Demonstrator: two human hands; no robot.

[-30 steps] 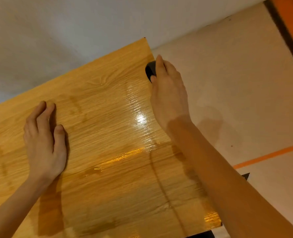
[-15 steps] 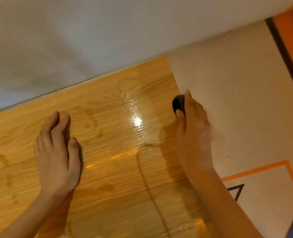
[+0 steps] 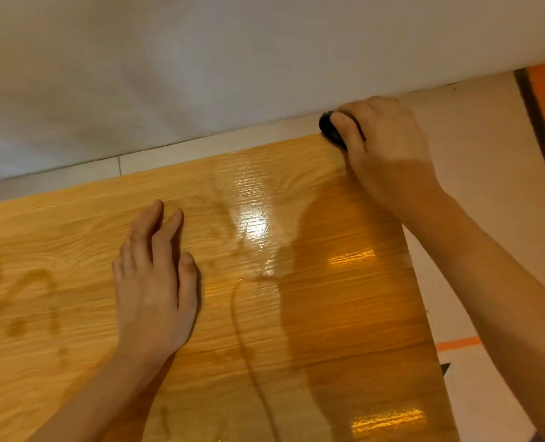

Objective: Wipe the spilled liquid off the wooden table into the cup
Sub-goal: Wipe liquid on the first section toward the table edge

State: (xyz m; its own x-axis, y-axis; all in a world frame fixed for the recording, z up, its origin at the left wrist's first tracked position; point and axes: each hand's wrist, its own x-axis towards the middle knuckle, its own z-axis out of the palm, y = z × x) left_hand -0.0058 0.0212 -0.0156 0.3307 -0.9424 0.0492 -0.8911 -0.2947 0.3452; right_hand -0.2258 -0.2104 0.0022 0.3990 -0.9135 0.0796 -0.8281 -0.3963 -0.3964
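The wooden surface [image 3: 73,237] fills most of the frame: glossy, orange-yellow grain, with a wet sheen of spilled liquid [image 3: 255,228] catching light mid-frame and darker smears at far left. Left hand [image 3: 154,282] lies flat, fingers straight, pressing the wood. Right hand [image 3: 389,157] in the upper right grips a small dark cup [image 3: 328,129] at the surface's far corner. Looks like the sweeping step: next, push the puddle toward that corner without spilling over the edge.

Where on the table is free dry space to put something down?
The table looks dry between the left hand and the far edge. Stains mark the left part. Liquid covers the right part. The far right corner is crowded: the right hand holds a dark cup.
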